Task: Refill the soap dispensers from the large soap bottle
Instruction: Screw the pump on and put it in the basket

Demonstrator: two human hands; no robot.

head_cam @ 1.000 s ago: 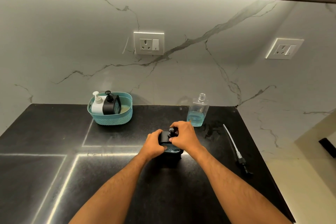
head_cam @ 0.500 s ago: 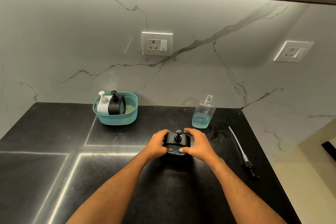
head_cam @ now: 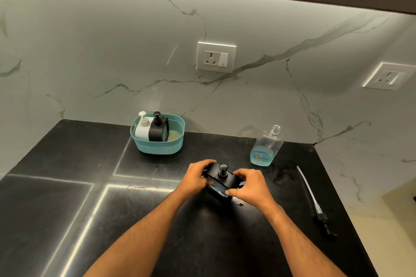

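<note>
the countertop [head_cam: 67,186] is polished black stone, glossy enough to mirror light strips. the backsplash [head_cam: 112,51] is smooth grey-veined marble. the basket [head_cam: 157,149] is teal plastic with a woven texture. the large soap bottle [head_cam: 266,146] is clear plastic. the held dispenser [head_cam: 221,179] is matt black plastic.

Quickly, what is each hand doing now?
Left hand: closed on the black square soap dispenser.
Right hand: closed on it too.

You look from head height, forward and down onto the black counter [head_cam: 67,186]. The marble wall [head_cam: 112,51] fills 12 o'clock. Your forearms enter from 6 o'clock, close below.
</note>
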